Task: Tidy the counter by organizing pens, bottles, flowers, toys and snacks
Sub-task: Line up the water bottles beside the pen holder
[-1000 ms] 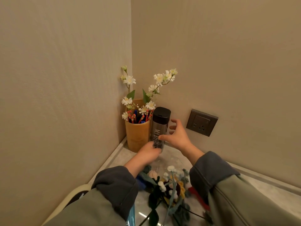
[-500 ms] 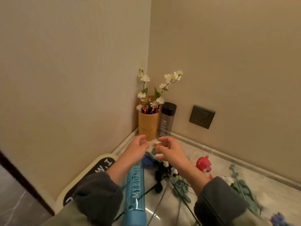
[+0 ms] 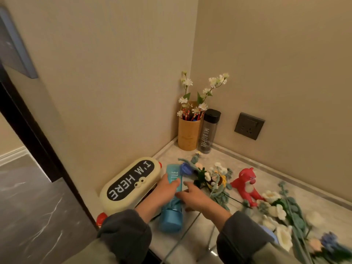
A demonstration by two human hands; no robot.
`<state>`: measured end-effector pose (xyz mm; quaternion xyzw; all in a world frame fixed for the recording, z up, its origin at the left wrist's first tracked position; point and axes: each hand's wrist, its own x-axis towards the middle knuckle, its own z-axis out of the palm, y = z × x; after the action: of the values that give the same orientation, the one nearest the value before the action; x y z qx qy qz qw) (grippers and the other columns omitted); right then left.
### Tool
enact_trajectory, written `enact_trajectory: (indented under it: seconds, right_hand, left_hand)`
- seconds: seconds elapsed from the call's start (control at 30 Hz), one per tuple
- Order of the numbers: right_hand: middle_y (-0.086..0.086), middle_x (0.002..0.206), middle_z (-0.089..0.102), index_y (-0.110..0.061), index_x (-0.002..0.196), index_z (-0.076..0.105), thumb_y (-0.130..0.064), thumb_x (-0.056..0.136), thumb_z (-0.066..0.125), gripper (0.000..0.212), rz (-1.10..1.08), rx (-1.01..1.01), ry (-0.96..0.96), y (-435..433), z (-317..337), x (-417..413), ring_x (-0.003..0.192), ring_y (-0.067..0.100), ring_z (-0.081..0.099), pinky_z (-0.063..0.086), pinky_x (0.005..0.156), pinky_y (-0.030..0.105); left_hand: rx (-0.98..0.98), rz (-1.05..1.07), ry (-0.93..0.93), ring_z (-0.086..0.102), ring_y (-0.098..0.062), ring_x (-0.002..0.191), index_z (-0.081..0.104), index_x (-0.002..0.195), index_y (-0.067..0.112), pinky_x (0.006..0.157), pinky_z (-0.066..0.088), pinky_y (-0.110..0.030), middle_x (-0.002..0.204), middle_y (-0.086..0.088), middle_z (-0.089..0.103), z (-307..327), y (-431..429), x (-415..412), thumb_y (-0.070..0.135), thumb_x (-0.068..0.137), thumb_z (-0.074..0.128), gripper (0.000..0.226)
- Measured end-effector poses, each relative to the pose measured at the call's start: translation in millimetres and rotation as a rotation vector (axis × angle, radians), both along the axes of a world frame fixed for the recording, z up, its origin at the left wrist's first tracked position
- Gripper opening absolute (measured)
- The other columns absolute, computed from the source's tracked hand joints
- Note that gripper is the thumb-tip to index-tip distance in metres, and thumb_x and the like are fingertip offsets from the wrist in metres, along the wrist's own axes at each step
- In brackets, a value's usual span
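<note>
1. The left hand [image 3: 167,189] lies over the blue bottle [image 3: 173,175], thumb on one side and curled fingers on the other, gripping its middle.
2. The right hand [image 3: 194,197] reaches in from 3 o'clock of that bottle, fingers fairly straight and touching its side; it has hold of nothing that I can make out.
3. The blue bottle lies flat on the desk [image 3: 238,162], its cap end pointing to 6 o'clock.
4. A cream box [image 3: 129,183] lettered "I'M HERE" sits just beside the bottle at its 9 o'clock, against the wall.
5. In the corner at 12 o'clock stands a wooden holder [image 3: 188,134] with pens [image 3: 190,116] and white flower sprigs [image 3: 203,92]; a grey bottle [image 3: 208,130] with a black cap stands upright, touching it at 3 o'clock.
6. Loose knitted flowers [image 3: 211,176] lie at 2 o'clock of the hands, with a red toy [image 3: 245,184] beyond them at 3 o'clock.
7. More flowers [image 3: 282,216] are scattered toward 4 o'clock, blurred.
</note>
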<state>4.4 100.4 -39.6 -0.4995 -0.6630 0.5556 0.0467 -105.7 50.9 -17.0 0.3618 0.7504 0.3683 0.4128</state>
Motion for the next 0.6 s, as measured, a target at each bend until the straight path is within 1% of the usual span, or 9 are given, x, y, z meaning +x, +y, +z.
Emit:
enact_trajectory:
  seconds: [0.1, 0.17, 0.2, 0.3, 0.37, 0.43, 0.47, 0.53, 0.6]
  right_hand:
    - [-0.004, 0.109, 0.06, -0.027, 0.147, 0.03, -0.028, 0.094, 0.056, 0.059, 0.02, -0.039, 0.042, -9.6, -1.1, 2.1, 0.092, 0.008, 0.061, 0.054, 0.073, 0.026]
    - [-0.008, 0.103, 0.06, -0.03, 0.144, 0.033, -0.026, 0.094, 0.056, 0.055, -0.015, -0.067, 0.113, -10.7, 4.6, 6.4, 0.09, 0.007, 0.062, 0.055, 0.069, 0.025]
    - [-0.009, 0.103, 0.062, -0.032, 0.142, 0.035, -0.026, 0.093, 0.057, 0.053, -0.034, -0.086, 0.157, -9.4, 9.7, 8.9, 0.091, 0.008, 0.063, 0.055, 0.067, 0.025]
    - [0.0, 0.109, 0.066, -0.038, 0.133, 0.044, -0.026, 0.091, 0.058, 0.046, -0.093, -0.13, 0.285, -2.5, 31.5, 16.3, 0.096, 0.017, 0.066, 0.057, 0.065, 0.028]
    - [0.002, 0.108, 0.068, -0.04, 0.126, 0.051, -0.029, 0.087, 0.061, 0.042, -0.154, -0.115, 0.359, 5.2, 48.2, 22.0, 0.097, 0.021, 0.067, 0.059, 0.07, 0.033]
    - [0.006, 0.111, 0.067, -0.039, 0.124, 0.053, -0.033, 0.081, 0.065, 0.045, -0.214, -0.106, 0.414, 14.8, 63.4, 29.9, 0.099, 0.024, 0.067, 0.058, 0.079, 0.038]
    - [0.007, 0.113, 0.066, -0.038, 0.124, 0.054, -0.034, 0.078, 0.067, 0.048, -0.225, -0.104, 0.425, 19.3, 71.2, 35.4, 0.099, 0.025, 0.067, 0.057, 0.083, 0.039]
    - [0.01, 0.113, 0.066, -0.036, 0.121, 0.055, -0.036, 0.073, 0.067, 0.049, -0.197, -0.118, 0.433, 27.5, 86.2, 49.6, 0.094, 0.024, 0.069, 0.057, 0.08, 0.036]
    - [0.015, 0.113, 0.067, -0.033, 0.122, 0.054, -0.036, 0.077, 0.066, 0.047, -0.162, -0.155, 0.428, 35.3, 97.8, 65.5, 0.087, 0.024, 0.07, 0.057, 0.073, 0.033]
  left_hand:
    - [0.003, 0.031, -0.065, 0.056, -0.022, 0.104, 0.04, 0.137, 0.009, 0.086, 0.044, -0.029, 0.121, -0.013, 0.056, 7.2, -2.2, 2.3, 0.029, 0.1, 0.042, 0.042]
    - [0.005, 0.028, -0.142, 0.06, -0.023, 0.103, 0.041, 0.135, 0.012, 0.091, 0.049, -0.036, 0.117, -0.01, 0.059, 15.4, -2.2, 1.3, 0.036, 0.1, 0.04, 0.043]
    - [0.006, 0.015, -0.16, 0.061, -0.024, 0.102, 0.04, 0.135, 0.014, 0.088, 0.051, -0.038, 0.117, -0.01, 0.059, 21.1, -1.7, 0.4, 0.039, 0.099, 0.041, 0.044]
    - [0.063, -0.003, -0.129, 0.06, -0.022, 0.099, 0.037, 0.135, 0.017, 0.076, 0.051, -0.033, 0.121, -0.008, 0.056, 37.8, 6.1, 1.1, 0.035, 0.096, 0.048, 0.044]
    - [0.153, 0.012, -0.091, 0.058, -0.019, 0.099, 0.034, 0.139, 0.016, 0.075, 0.049, -0.031, 0.129, -0.008, 0.052, 45.7, 16.3, 2.8, 0.028, 0.095, 0.052, 0.049]
    - [0.194, 0.02, -0.123, 0.059, -0.017, 0.095, 0.03, 0.144, 0.016, 0.064, 0.049, -0.024, 0.133, -0.008, 0.051, 53.7, 27.7, 4.7, 0.029, 0.094, 0.054, 0.057]
    - [0.193, 0.019, -0.156, 0.061, -0.016, 0.091, 0.03, 0.143, 0.016, 0.056, 0.049, -0.022, 0.131, -0.009, 0.054, 57.3, 33.0, 5.9, 0.032, 0.094, 0.054, 0.057]
    - [0.169, 0.005, -0.229, 0.064, -0.015, 0.084, 0.038, 0.139, 0.017, 0.045, 0.05, -0.021, 0.117, -0.008, 0.061, 64.5, 42.3, 9.6, 0.04, 0.093, 0.053, 0.053]
    - [0.137, -0.018, -0.279, 0.064, -0.019, 0.087, 0.042, 0.135, 0.019, 0.054, 0.052, -0.027, 0.109, -0.005, 0.064, 68.5, 51.0, 14.8, 0.047, 0.091, 0.053, 0.053]
